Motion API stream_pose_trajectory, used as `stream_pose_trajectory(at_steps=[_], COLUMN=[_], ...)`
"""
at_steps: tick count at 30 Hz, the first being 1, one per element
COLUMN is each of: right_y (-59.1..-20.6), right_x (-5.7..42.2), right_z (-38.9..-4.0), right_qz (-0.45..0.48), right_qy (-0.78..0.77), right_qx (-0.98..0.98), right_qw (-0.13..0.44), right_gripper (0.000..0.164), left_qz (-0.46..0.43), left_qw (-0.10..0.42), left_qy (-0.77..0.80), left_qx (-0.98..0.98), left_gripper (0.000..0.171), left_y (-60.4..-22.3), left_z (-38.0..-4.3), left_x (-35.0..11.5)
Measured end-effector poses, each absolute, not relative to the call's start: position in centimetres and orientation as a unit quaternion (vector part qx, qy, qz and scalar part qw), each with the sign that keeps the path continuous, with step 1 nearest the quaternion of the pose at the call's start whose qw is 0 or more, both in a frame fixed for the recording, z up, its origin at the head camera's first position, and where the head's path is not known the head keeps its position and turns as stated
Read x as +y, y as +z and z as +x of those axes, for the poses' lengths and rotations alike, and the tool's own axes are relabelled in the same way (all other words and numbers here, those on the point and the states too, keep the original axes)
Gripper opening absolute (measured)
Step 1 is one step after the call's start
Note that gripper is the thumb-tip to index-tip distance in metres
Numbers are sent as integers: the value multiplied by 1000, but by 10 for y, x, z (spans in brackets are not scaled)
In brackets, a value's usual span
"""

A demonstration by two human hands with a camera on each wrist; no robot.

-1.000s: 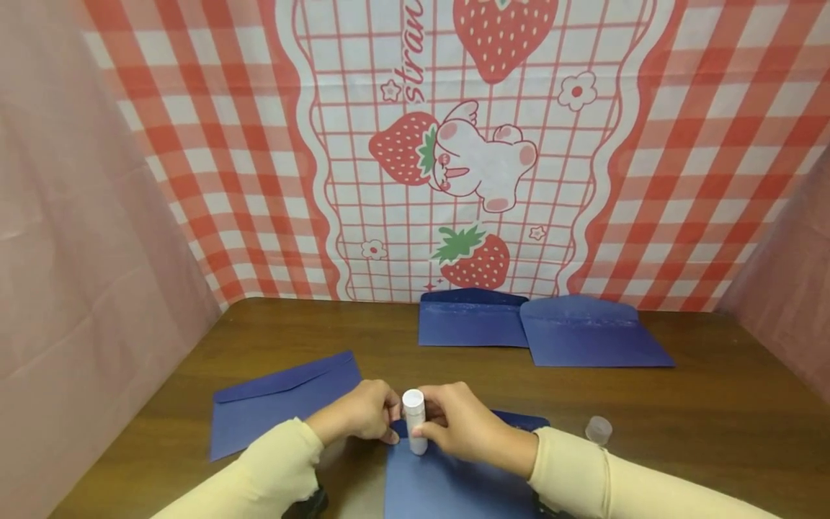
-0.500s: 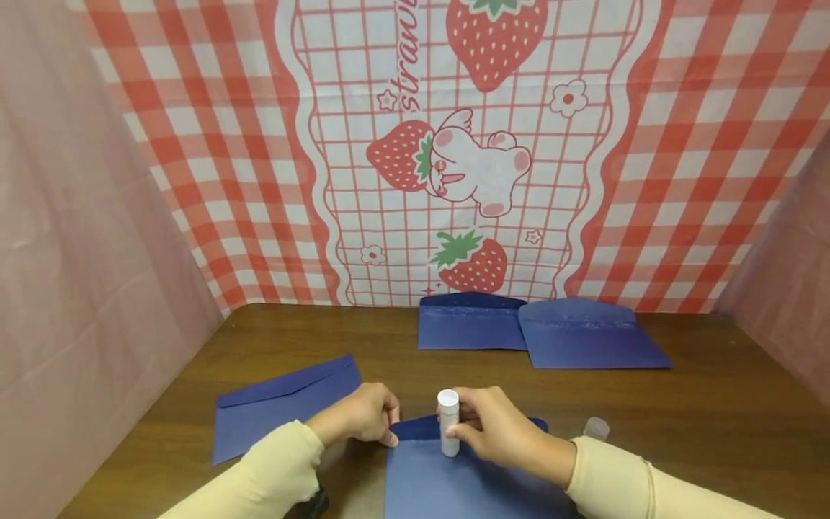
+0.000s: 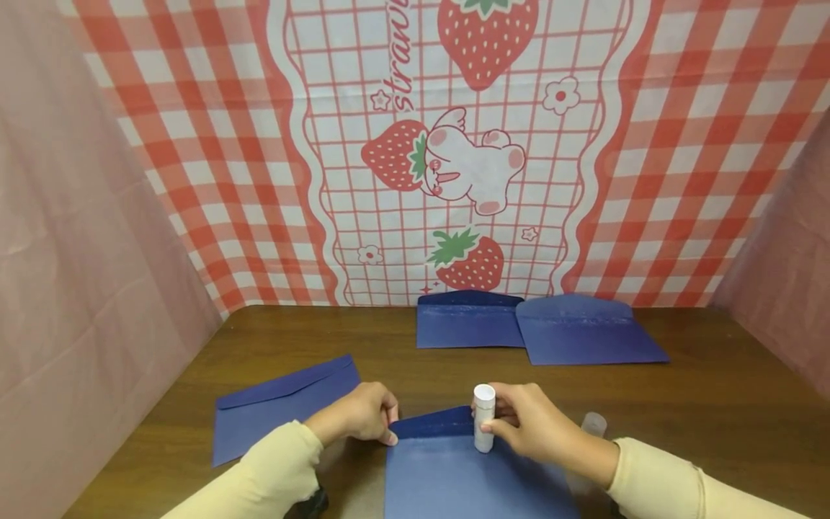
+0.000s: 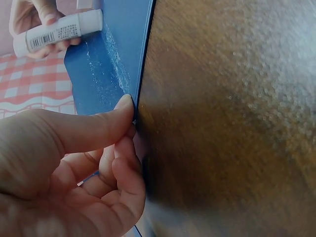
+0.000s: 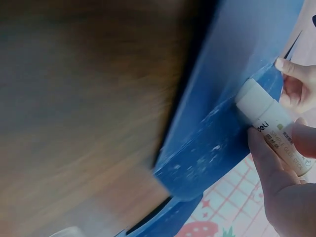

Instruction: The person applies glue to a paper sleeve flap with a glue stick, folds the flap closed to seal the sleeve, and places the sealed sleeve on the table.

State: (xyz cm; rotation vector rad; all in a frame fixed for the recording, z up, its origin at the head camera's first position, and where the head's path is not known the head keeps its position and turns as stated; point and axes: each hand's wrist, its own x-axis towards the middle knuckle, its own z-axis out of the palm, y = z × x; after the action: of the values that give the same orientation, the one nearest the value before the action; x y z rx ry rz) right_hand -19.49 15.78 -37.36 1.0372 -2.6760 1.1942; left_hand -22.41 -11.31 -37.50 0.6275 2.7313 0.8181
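Glue stick (image 3: 483, 427) stands nearly upright in the right hand (image 3: 534, 422), which grips it from its right side between thumb and fingers. Its lower end appears to meet the near envelope (image 3: 454, 479) close to the fold; the right wrist view shows a "deli" label with the white end at that crease. The fold, along the envelope's long edge, runs sideways from the left hand (image 3: 368, 414) toward the right hand, so the stick's long axis stands across it. The right hand is the nearer one to the stick. The left hand, well to the stick's left, pinches the envelope's corner where the unfolded flap (image 3: 431, 424) begins. White smears (image 4: 117, 66) mark the fold between the left hand and the stick.

In the head view the right hand hides part of the flap; the right wrist view shows the flap's end beyond it. A translucent cap (image 3: 593, 424) lies just beyond the right wrist, partly covered by it. To the left of the left hand, a second blue envelope (image 3: 279, 418) rests slanted on the bench (image 3: 324, 331). Farther beyond both hands, a dark blue envelope (image 3: 468, 330) and a wider-flapped envelope (image 3: 591, 339) lie touching or slightly overlapping.
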Motion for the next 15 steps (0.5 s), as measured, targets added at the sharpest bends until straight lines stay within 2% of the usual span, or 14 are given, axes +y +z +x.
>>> stream_pose_trajectory(at_steps=[15], right_y=[-376], right_x=[202], right_z=[-187], right_qz=[310], right_qy=[339], right_qx=[-885], right_qw=[76], right_gripper=[23], left_qz=[218], left_qw=[111], left_qy=[277], left_qx=[929], left_gripper=[25], left_y=[-376], left_z=[-222], left_x=[-112])
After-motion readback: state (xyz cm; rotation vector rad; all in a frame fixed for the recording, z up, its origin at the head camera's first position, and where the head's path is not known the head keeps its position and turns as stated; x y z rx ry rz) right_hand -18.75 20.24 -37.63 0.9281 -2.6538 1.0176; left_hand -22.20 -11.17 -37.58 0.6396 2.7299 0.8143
